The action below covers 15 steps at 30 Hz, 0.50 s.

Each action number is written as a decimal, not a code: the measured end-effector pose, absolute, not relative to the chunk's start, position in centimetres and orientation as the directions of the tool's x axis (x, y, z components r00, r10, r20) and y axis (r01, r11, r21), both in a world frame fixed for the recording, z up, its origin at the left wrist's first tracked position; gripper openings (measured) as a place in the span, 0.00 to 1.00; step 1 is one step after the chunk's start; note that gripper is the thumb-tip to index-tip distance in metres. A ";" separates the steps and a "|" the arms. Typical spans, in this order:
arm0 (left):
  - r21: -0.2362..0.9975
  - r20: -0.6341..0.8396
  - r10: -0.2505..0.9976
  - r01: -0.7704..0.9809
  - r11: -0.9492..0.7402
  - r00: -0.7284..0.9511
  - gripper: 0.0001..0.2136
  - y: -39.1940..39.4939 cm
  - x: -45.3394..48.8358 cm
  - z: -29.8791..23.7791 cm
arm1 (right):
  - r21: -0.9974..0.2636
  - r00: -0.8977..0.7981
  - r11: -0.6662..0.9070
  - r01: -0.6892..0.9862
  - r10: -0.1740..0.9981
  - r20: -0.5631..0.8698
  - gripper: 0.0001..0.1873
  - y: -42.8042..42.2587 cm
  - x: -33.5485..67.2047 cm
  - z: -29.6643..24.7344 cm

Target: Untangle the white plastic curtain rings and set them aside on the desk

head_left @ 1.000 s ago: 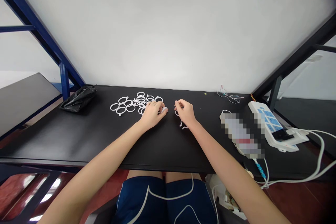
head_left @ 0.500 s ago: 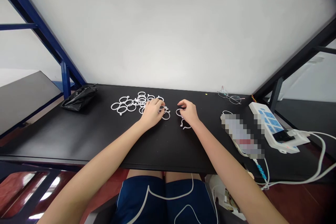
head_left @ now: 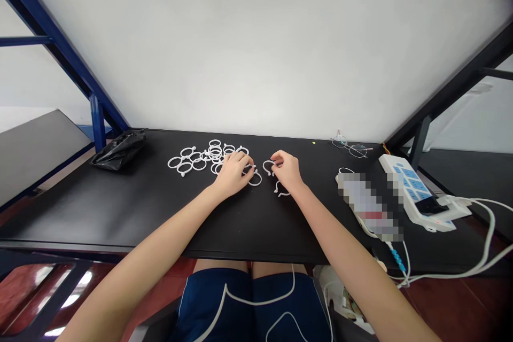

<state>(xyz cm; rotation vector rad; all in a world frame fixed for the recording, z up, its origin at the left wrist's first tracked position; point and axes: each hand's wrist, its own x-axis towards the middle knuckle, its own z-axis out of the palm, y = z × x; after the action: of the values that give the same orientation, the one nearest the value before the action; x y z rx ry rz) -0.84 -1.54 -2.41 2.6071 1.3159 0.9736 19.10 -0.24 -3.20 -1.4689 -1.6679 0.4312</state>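
Observation:
My left hand (head_left: 232,175) is curled over the right side of a pile of white rings (head_left: 198,163) with small knobbed ends. Its thumb and fingertips are on a white ring (head_left: 255,184), partly hidden beneath them. My right hand (head_left: 287,171) pinches another white ring (head_left: 266,164) between thumb and index finger. That ring has a gap, with its loose ends toward the lower left. Under the right wrist, an open white ring (head_left: 277,186) lies on the black desk (head_left: 236,224), partly covered by the hand.
A crumpled black plastic bag (head_left: 120,150) lies at the left. On the right are eyeglasses (head_left: 357,150), a blurred phone (head_left: 368,208) with a cable, and a white power strip (head_left: 412,187) with a plug and cords. A pale wall (head_left: 256,53) rises behind the desk.
My right hand has turned the ring it holds, so its gap now shows and it sits farther left. My left thumb and fingertips have shifted slightly over the ring beneath them.

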 end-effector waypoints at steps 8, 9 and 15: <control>0.316 0.520 0.707 0.660 -0.681 0.480 0.10 -2.0 -0.7 -1.8 | -0.834 0.057 0.358 0.419 0.907 0.418 0.04 -0.8 18.3 -2.8; 0.314 0.523 0.702 0.657 -0.686 0.483 0.10 -2.0 -0.7 -1.7 | -0.836 0.047 0.372 0.402 0.904 0.425 0.02 -0.9 18.2 -2.7; 0.300 0.538 0.678 0.638 -0.709 0.500 0.10 -1.8 -0.7 -1.9 | -0.829 0.035 0.412 0.378 0.888 0.458 0.02 -1.3 17.8 -2.4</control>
<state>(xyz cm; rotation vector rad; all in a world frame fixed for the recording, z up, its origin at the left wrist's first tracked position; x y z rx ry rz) -0.72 -1.75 -1.92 2.6670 1.1713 0.9996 17.79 -1.30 -2.39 -1.1594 -1.5555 0.5737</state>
